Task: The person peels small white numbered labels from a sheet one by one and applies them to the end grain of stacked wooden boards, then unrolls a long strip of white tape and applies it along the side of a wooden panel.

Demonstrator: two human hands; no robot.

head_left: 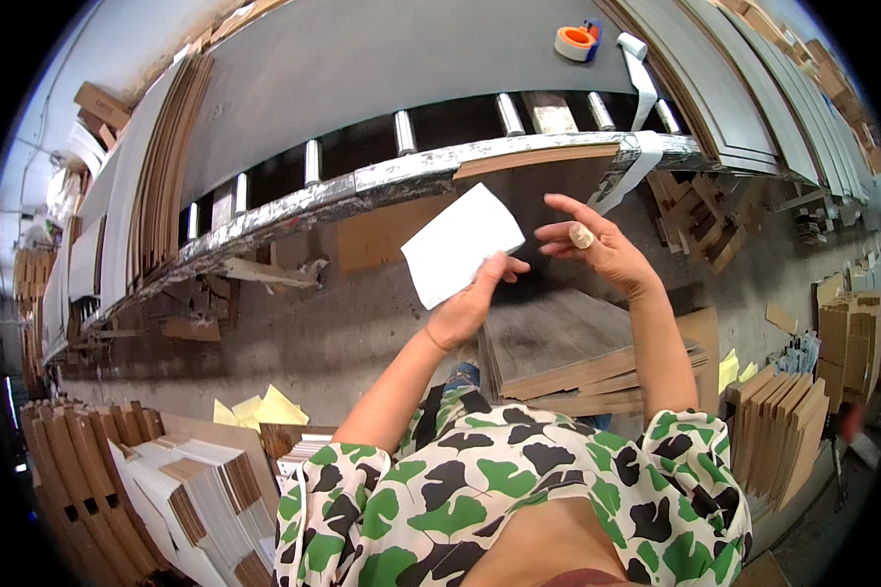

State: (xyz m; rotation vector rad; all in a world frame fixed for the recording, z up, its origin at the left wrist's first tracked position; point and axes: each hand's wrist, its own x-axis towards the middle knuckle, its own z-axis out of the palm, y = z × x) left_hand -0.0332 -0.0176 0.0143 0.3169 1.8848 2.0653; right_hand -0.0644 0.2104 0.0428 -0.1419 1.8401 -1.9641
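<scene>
A white sheet of paper (463, 245), or a thin stack of sheets, is pinched by its lower right edge in my left hand (472, 303). The thumb lies on top of it and the fingers are underneath. To its right, my right hand (602, 249) is raised with its fingers apart and nothing in them. A pale wrap (581, 236) covers one of its fingertips. Both hands are in front of the metal roller conveyor (362, 183), on which a large grey panel (392, 59) lies.
On the panel's far right stands a tape roll with an orange core (577, 41). A white strip (640, 86) hangs over the conveyor edge. Stacked panels (171, 166) lean at left, more boards (715, 78) at right. Brown boards (607, 377) lie low before me; cardboard stacks (778, 430) flank me.
</scene>
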